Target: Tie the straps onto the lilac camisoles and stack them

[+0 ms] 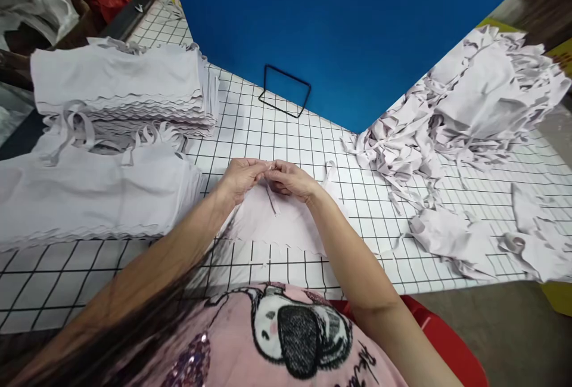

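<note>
A white strappy top (286, 229) lies flat in front of me, one thin strap loop standing up at its right. My left hand (243, 180) is closed in a pinch at the top's upper edge, on its strap. Fingertip to fingertip with it, my right hand (292, 181) pinches the same strap. Something small and shiny shows between the fingertips, too small to name. Below them a narrow strap end hangs over the fabric.
Neat stacks of white tops (118, 74) (89, 190) stand at the left. A loose heap of white pieces (482, 95) spreads at the right. A black wire frame (286, 90) lies by the blue panel (335, 30) on the grid-patterned tabletop (250, 110). A red stool (451, 339) is below.
</note>
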Tool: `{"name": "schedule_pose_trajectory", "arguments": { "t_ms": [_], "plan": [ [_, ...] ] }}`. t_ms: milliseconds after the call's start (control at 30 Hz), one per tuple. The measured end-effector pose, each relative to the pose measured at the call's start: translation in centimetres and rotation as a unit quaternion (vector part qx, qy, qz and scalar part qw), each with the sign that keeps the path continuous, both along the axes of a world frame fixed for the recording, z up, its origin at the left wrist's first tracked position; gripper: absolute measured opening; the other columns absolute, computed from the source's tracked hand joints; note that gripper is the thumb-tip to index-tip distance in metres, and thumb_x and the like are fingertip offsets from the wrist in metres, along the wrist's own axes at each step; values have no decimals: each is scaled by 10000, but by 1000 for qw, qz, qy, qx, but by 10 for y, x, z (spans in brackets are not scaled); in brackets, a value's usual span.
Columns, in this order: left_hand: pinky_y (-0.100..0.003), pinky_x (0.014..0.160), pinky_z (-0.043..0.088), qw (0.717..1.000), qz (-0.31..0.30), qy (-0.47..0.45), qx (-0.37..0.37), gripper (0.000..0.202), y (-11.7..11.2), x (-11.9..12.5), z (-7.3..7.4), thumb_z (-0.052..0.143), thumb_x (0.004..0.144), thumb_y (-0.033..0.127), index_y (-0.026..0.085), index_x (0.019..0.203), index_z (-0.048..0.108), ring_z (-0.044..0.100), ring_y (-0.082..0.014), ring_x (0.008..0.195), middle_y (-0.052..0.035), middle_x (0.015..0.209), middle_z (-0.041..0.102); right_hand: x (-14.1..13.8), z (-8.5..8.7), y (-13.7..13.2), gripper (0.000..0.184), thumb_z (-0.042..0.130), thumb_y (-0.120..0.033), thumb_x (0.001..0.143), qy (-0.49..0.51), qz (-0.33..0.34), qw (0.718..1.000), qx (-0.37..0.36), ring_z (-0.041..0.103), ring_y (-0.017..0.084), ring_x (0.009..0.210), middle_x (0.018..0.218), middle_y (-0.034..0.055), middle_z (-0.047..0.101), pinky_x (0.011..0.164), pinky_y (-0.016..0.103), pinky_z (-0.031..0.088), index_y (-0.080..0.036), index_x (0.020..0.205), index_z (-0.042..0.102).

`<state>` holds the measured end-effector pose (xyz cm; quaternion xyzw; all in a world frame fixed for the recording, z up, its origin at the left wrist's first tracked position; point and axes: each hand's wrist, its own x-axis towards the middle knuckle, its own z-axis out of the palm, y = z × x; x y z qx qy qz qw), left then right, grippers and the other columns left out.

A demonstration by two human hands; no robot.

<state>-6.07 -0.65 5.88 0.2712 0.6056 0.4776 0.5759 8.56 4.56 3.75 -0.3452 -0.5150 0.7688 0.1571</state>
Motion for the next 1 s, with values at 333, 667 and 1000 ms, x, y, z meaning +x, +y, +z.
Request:
{"name": "schedule_pose_trajectory", "arguments": {
  "t_ms": [333, 667, 1000],
  "plan": [
    [-195, 386, 104, 1000, 0, -7, 11, 160, 3, -1, 1, 716, 671, 198, 58, 738, 678, 252, -14, 364, 68, 415, 405, 0, -3, -3, 308, 696, -422, 813, 17, -3, 999, 42, 244, 49, 485, 597, -93, 333, 434, 200, 167, -198, 813, 485],
    [-191, 374, 95, 999, -7, -40, -4, 141, 6, -6, -2, 718, 702, 195, 73, 760, 676, 237, -8, 348, 63, 426, 411, 2, -10, 1, 357, 738, -465, 771, 15, -45, 996, 82, 319, 61, 539, 712, -56, 454, 469, 210, 241, -203, 908, 539],
    [-188, 362, 99, 999, 1, -41, -13, 104, 8, -5, 0, 701, 733, 183, 90, 753, 659, 228, -11, 347, 68, 425, 403, 8, -4, -2, 282, 696, -420, 814, 34, 25, 996, 79, 335, 68, 538, 679, -49, 468, 507, 235, 269, -193, 803, 530]
  ]
}}
